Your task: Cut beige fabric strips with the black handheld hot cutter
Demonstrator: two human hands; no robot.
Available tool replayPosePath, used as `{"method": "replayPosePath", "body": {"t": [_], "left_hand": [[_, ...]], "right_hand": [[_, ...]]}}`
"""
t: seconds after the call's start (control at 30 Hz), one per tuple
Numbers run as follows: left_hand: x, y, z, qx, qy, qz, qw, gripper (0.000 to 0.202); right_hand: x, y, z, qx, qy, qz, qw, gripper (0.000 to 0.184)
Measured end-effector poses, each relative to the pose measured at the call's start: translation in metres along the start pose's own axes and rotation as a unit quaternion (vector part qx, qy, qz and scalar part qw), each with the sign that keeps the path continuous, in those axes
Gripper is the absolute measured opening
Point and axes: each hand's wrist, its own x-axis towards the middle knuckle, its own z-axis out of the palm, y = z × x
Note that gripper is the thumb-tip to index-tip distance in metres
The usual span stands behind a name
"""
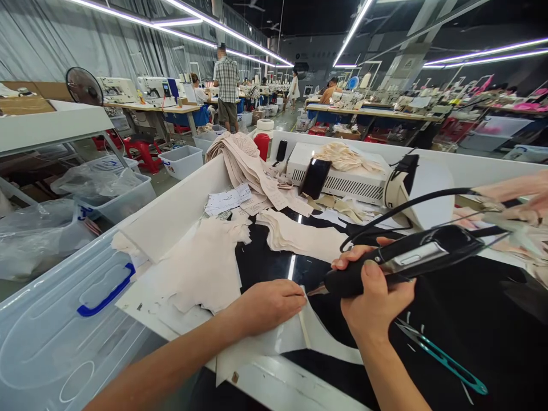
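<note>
My right hand is wrapped around a black corded handheld tool with a narrow pointed tip, aimed left. The tip is close to the fingers of my left hand, which are pinched on the edge of a pale fabric piece. A narrow pale strip runs down from those fingertips along the fabric. Teal thread snips lie right of my right wrist, on the black work surface. Beyond my hands is a stack of cut pale pieces.
More pale fabric lies on the left, with a written paper slip behind it. A phone leans against a white vented machine. A lidded plastic bin stands at left. A blurred pinkish shape is at upper right.
</note>
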Motion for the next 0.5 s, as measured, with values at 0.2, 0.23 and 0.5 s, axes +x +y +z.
{"method": "replayPosePath", "body": {"t": [0.2,0.23,0.5], "left_hand": [[0.0003,0.0013,-0.0005,0.0,0.0,0.005,1.0,0.027],[0.0002,0.0015,-0.001,-0.002,-0.002,0.003,1.0,0.026],[-0.0001,0.0018,-0.0046,-0.017,-0.003,-0.009,1.0,0.028]], "right_hand": [[-0.0021,0.0039,-0.001,-0.002,-0.006,-0.006,1.0,0.044],[-0.0025,0.0045,-0.0012,-0.003,-0.006,-0.005,1.0,0.044],[-0.0067,-0.0049,-0.0052,-0.009,-0.002,-0.007,1.0,0.041]]}}
